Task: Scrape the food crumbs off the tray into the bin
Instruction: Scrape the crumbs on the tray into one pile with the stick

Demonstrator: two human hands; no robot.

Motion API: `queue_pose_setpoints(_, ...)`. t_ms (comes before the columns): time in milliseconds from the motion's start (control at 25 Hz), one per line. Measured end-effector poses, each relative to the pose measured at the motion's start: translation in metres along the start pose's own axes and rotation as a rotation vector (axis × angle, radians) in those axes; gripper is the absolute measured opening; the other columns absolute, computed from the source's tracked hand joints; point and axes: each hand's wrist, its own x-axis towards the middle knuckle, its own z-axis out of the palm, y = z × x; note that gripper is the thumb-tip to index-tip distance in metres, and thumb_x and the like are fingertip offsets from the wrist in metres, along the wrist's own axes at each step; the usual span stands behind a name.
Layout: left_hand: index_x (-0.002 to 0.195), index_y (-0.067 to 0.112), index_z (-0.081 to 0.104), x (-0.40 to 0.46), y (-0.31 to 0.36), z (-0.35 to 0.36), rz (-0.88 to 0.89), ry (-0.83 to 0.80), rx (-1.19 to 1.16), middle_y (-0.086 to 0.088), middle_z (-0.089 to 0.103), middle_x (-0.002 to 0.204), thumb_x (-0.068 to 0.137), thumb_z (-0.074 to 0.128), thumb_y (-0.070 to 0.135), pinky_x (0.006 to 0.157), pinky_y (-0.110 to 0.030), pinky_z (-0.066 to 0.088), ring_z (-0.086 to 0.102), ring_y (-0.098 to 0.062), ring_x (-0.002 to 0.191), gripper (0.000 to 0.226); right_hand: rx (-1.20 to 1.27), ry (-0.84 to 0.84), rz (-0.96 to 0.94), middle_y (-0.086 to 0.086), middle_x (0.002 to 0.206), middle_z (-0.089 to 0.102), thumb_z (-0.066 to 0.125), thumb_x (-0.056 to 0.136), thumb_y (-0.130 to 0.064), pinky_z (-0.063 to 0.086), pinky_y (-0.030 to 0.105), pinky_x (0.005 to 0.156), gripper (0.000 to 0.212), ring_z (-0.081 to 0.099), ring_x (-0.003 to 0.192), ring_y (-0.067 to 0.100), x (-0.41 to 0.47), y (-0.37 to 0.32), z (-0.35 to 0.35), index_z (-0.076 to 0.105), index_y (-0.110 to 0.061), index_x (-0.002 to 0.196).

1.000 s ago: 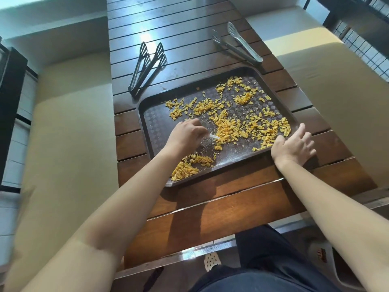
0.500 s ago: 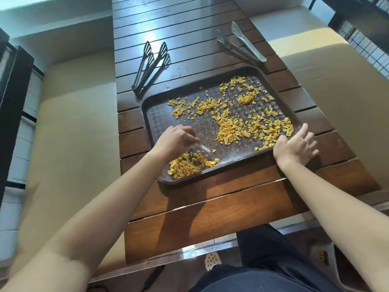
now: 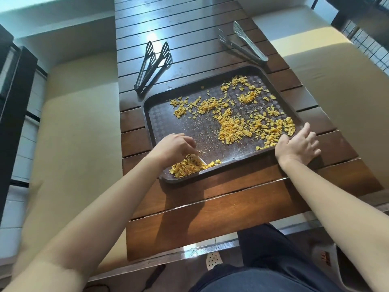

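Note:
A dark brown tray [image 3: 160, 123] lies on the slatted wooden table, strewn with yellow-orange food crumbs [image 3: 233, 127]. A heap of crumbs [image 3: 187, 167] sits in the tray's near left corner. My left hand [image 3: 174, 147] is over that corner and pinches a small white scraper [image 3: 199, 160] whose edge rests on the tray by the heap. My right hand [image 3: 296, 145] lies on the tray's near right corner, thumb over the rim and fingers spread on the table. No bin is in view.
Two pairs of metal tongs lie beyond the tray, dark tongs [image 3: 152, 66] to the left and silver tongs [image 3: 244, 44] to the right. Beige bench cushions [image 3: 77, 127] flank the table [image 3: 210, 207]. My legs are under its near edge.
My left hand dragged the scraper from the tray's middle toward the near left corner, adding crumbs to the heap there. My right hand stayed on the tray's corner.

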Motion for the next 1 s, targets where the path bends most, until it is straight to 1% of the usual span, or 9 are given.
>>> queue_pose_setpoints(80, 0.103, 0.028, 0.071, -0.003, -0.006, -0.001, -0.005, 0.066, 0.014, 0.002, 0.068, 0.107, 0.087, 0.06, 0.009, 0.083, -0.037, 0.047, 0.058, -0.019, 0.096, 0.027, 0.001, 0.001, 0.001, 0.019, 0.143, 0.036, 0.048, 0.089, -0.027, 0.025, 0.045, 0.105, 0.065, 0.034, 0.129, 0.036, 0.0, 0.0, 0.0, 0.024, -0.009, 0.147)
queue_pose_setpoints(200, 0.106, 0.029, 0.07, 0.016, 0.011, 0.004, -0.073, 0.165, -0.009, 0.004, 0.066, 0.11, 0.09, 0.058, 0.016, 0.082, -0.034, 0.047, 0.055, -0.017, 0.095, 0.024, -0.001, -0.002, 0.002, 0.019, 0.143, 0.036, 0.048, 0.089, -0.027, 0.025, 0.046, 0.106, 0.065, 0.034, 0.129, 0.036, 0.001, 0.0, 0.0, 0.024, -0.009, 0.147)
queue_pose_setpoints(280, 0.106, 0.029, 0.07, 0.029, 0.025, 0.012, -0.097, 0.147, -0.023, 0.003, 0.066, 0.111, 0.091, 0.056, 0.014, 0.081, -0.034, 0.047, 0.055, -0.019, 0.097, 0.025, -0.003, -0.004, 0.001, 0.019, 0.144, 0.036, 0.047, 0.089, -0.028, 0.025, 0.047, 0.106, 0.066, 0.034, 0.13, 0.036, 0.001, 0.0, 0.0, 0.024, -0.009, 0.147)
queue_pose_setpoints(400, 0.107, 0.025, 0.071, 0.029, 0.029, 0.017, -0.081, 0.095, -0.069, 0.001, 0.066, 0.111, 0.089, 0.056, 0.01, 0.084, -0.038, 0.049, 0.057, -0.02, 0.099, 0.027, 0.0, -0.007, 0.0, 0.019, 0.144, 0.035, 0.047, 0.089, -0.028, 0.024, 0.046, 0.106, 0.065, 0.034, 0.13, 0.036, 0.001, 0.001, 0.0, 0.024, -0.01, 0.147)
queue_pose_setpoints(600, 0.106, 0.028, 0.07, -0.009, 0.006, 0.006, 0.005, 0.018, 0.029, 0.003, 0.066, 0.11, 0.088, 0.058, 0.01, 0.081, -0.034, 0.046, 0.056, -0.018, 0.099, 0.028, 0.006, -0.004, 0.0, 0.019, 0.144, 0.036, 0.047, 0.089, -0.028, 0.025, 0.046, 0.106, 0.065, 0.034, 0.13, 0.036, 0.001, 0.0, 0.0, 0.024, -0.01, 0.147)
queue_pose_setpoints(680, 0.102, 0.027, 0.072, -0.015, -0.008, 0.005, -0.017, 0.101, 0.036, 0.002, 0.068, 0.106, 0.086, 0.06, 0.008, 0.078, -0.037, 0.046, 0.057, -0.02, 0.093, 0.028, 0.004, -0.002, 0.004, 0.019, 0.144, 0.036, 0.047, 0.089, -0.028, 0.025, 0.046, 0.106, 0.065, 0.034, 0.13, 0.036, 0.001, 0.0, 0.001, 0.024, -0.01, 0.147)
queue_pose_setpoints(800, 0.101, 0.025, 0.073, -0.001, -0.01, 0.01, -0.172, 0.25, 0.003, 0.0, 0.068, 0.105, 0.088, 0.059, 0.009, 0.076, -0.04, 0.049, 0.057, -0.022, 0.088, 0.025, 0.005, -0.005, 0.003, 0.019, 0.145, 0.035, 0.047, 0.088, -0.027, 0.024, 0.046, 0.106, 0.065, 0.034, 0.13, 0.036, 0.001, 0.0, 0.001, 0.024, -0.01, 0.147)
queue_pose_setpoints(880, 0.103, 0.025, 0.072, 0.011, -0.002, 0.014, -0.234, 0.249, -0.009, -0.001, 0.067, 0.109, 0.09, 0.055, 0.009, 0.078, -0.039, 0.048, 0.057, -0.024, 0.092, 0.027, 0.001, -0.003, 0.005, 0.019, 0.145, 0.035, 0.047, 0.088, -0.028, 0.024, 0.047, 0.107, 0.065, 0.033, 0.131, 0.036, 0.0, 0.0, 0.001, 0.024, -0.01, 0.147)
queue_pose_setpoints(1000, 0.103, 0.025, 0.072, 0.013, 0.0, 0.016, -0.206, 0.194, -0.02, 0.001, 0.067, 0.108, 0.09, 0.054, 0.008, 0.082, -0.039, 0.047, 0.057, -0.023, 0.095, 0.028, 0.007, -0.009, 0.004, 0.018, 0.145, 0.035, 0.047, 0.089, -0.028, 0.024, 0.047, 0.107, 0.065, 0.033, 0.131, 0.036, 0.001, 0.001, 0.0, 0.024, -0.01, 0.147)
